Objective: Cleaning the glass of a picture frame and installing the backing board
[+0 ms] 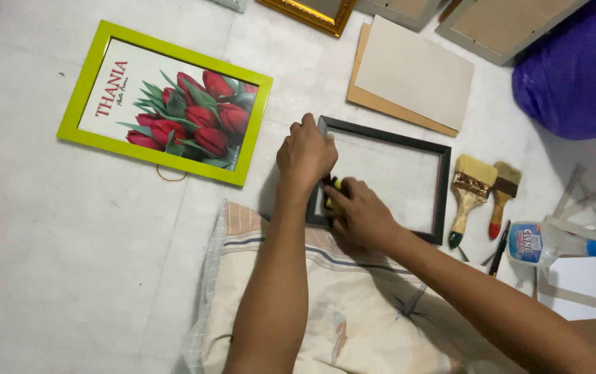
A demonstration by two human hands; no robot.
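Note:
A black picture frame (443, 181) with a clear pane lies on the white floor. My left hand (306, 154) rests on the frame's near left corner, fingers curled over its edge. My right hand (360, 215) presses on the left rail just below it and grips a small yellow and black tool (335, 184), mostly hidden between the two hands. Both forearms reach in from the bottom of the view across a striped cloth pillow (353, 318).
A lime green frame (246, 149) with a red tulip picture lies at the left. Backing boards (412, 73) lie behind the black frame. Two paint brushes (471, 194) and a spray bottle (547, 242) are at the right. A purple cloth (582, 69) is at top right.

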